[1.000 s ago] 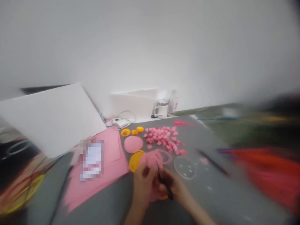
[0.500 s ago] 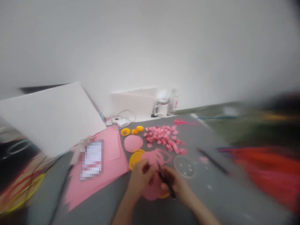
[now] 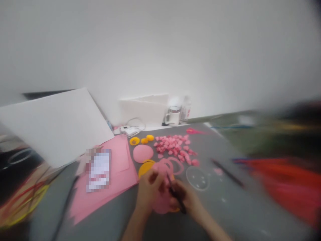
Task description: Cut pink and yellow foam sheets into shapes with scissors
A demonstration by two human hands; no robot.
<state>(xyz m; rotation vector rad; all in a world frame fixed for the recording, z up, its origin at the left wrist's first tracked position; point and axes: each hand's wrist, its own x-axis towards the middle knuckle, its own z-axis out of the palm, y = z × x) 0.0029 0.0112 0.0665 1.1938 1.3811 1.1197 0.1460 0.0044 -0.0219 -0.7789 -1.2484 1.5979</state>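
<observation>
My left hand (image 3: 147, 190) is closed on the left edge of a pink paper piece (image 3: 160, 202) that lies on the grey mat (image 3: 225, 204). My right hand (image 3: 185, 199) grips a dark pen (image 3: 175, 194), its tip pointing up and left over the pink piece. A yellow disc (image 3: 144, 167) peeks out just beyond my left hand. The picture is blurred, so fine detail of the fingers is unclear.
A pink circle (image 3: 142, 153), small yellow pieces (image 3: 134, 141) and a heap of small pink hearts (image 3: 175, 147) lie farther back. Pink sheets (image 3: 117, 167) are to the left, a white board (image 3: 55, 125) behind them. A white mug (image 3: 173, 117) stands by the wall. A dark stick (image 3: 227, 172) lies at right.
Both hands stay on the pink piece and shift slightly; the pen tip has tilted a little to the left. Nothing was picked up or let go.
</observation>
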